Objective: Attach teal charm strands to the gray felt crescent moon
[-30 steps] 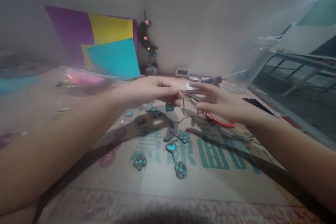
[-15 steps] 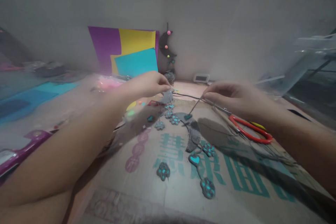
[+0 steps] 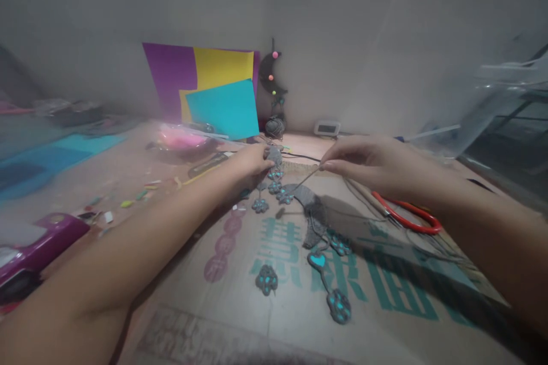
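Observation:
My left hand [image 3: 256,161] is closed, its fingertips curled against the edge of a grey crescent piece [image 3: 275,154] at the far end of the cardboard; what lies between them is hidden. Between thumb and forefinger, my right hand [image 3: 357,158] pinches a thin grey cord [image 3: 306,177], stretched slantwise down to the left. Below the cord lies a grey knitted crescent [image 3: 314,211]. Grey paw shapes with turquoise pads, such as a loose paw [image 3: 267,280], lie around it. A turquoise heart [image 3: 317,260] is joined by cord to another paw [image 3: 339,305].
Red-handled scissors [image 3: 406,214] lie under my right wrist. A printed cardboard sheet [image 3: 192,308] covers the work surface. Farther back are coloured sheets [image 3: 222,105], a ball of grey yarn [image 3: 274,125], a hanging dark crescent [image 3: 269,71] and a small white device [image 3: 327,128]. A purple tool [image 3: 60,234] sits left.
My left hand has moved down and slightly left beside the grey crescent piece. My right hand has shifted left with the cord, which now slants more flatly toward the paws.

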Demonstrator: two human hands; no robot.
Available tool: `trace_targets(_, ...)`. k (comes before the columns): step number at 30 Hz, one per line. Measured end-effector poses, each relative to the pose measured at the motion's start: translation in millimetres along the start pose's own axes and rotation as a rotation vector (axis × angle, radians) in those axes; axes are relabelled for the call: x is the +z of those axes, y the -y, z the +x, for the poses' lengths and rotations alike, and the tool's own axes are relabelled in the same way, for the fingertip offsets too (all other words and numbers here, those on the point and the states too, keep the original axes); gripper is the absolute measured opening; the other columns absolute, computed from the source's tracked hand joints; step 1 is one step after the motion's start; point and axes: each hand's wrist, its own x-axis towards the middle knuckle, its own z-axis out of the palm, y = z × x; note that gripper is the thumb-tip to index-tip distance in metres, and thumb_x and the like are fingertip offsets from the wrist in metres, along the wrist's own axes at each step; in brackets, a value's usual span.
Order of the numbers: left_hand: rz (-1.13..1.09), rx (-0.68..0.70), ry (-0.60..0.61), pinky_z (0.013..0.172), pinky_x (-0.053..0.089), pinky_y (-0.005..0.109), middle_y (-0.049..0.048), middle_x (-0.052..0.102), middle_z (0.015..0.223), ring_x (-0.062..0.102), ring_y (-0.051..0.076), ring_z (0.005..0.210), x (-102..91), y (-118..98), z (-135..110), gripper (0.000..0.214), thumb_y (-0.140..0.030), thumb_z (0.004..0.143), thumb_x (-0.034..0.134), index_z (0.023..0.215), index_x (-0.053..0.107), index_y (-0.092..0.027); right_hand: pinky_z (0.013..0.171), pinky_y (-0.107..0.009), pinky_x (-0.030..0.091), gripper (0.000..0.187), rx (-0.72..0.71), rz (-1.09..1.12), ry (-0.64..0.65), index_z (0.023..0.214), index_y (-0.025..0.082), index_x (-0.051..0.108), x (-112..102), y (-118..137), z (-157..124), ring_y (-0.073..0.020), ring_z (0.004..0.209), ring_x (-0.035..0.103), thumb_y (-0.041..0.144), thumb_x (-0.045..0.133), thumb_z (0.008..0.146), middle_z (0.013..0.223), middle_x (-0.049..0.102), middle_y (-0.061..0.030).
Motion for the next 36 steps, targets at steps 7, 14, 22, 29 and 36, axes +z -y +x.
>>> trace_targets(7,-0.338,-0.009,-0.072,0.074,0.050,0.028,0.0071,0.073,0.096,0.067,0.020,0.087,0.1,-4,0,0.077,-0.019,0.070,0.078,0.141,0.049,-0.014,0.060,-0.031,0.041,0.027,0.003,0.018,-0.027,0.078,0.022,0.069,-3,0,-5,-0.0192,0.069,0.060,0.042,0.057,0.091,0.074,0.068,-0.0037)
trace_targets(14,-0.618,0.082,-0.180,0.072,0.049,0.026,0.0039,0.068,0.096,0.064,0.015,0.081,-34.3,-42,-22,0.092,-0.022,0.083,0.069,0.158,0.015,-0.016,0.066,-0.030,0.045,0.021,-0.019,0.039,-0.102,0.084,0.022,0.072,-12,4,-9,-0.0199,0.077,0.065,0.035,0.058,0.092,0.081,0.073,-0.0046)
trace_targets(22,-0.654,0.281,-0.355,0.075,0.052,0.031,0.0061,0.068,0.102,0.063,0.016,0.080,-53.1,-82,-62,0.102,-0.027,0.080,0.071,0.160,0.008,-0.024,0.063,-0.029,0.042,0.018,-0.218,-0.148,-0.314,0.090,0.023,0.074,-15,13,-16,-0.0172,0.073,0.062,0.023,0.057,0.093,0.083,0.070,-0.0055)
trace_targets(29,-0.663,0.457,-0.394,0.076,0.053,0.028,0.0032,0.068,0.099,0.065,0.018,0.088,-46.7,-100,-87,0.101,-0.028,0.083,0.070,0.159,0.004,-0.033,0.061,-0.029,0.041,0.016,-0.223,-0.177,-0.380,0.093,0.024,0.073,-19,24,-22,-0.0149,0.066,0.058,0.022,0.057,0.094,0.081,0.070,-0.0026)
trace_targets(36,-0.697,0.438,-0.275,0.079,0.054,0.030,0.0043,0.067,0.101,0.066,0.018,0.090,-39.5,-102,-89,0.097,-0.029,0.086,0.068,0.159,0.004,-0.032,0.060,-0.031,0.038,0.011,-0.149,-0.158,-0.411,0.089,0.027,0.072,-20,30,-25,-0.0163,0.066,0.056,0.030,0.062,0.092,0.076,0.068,-0.0014)
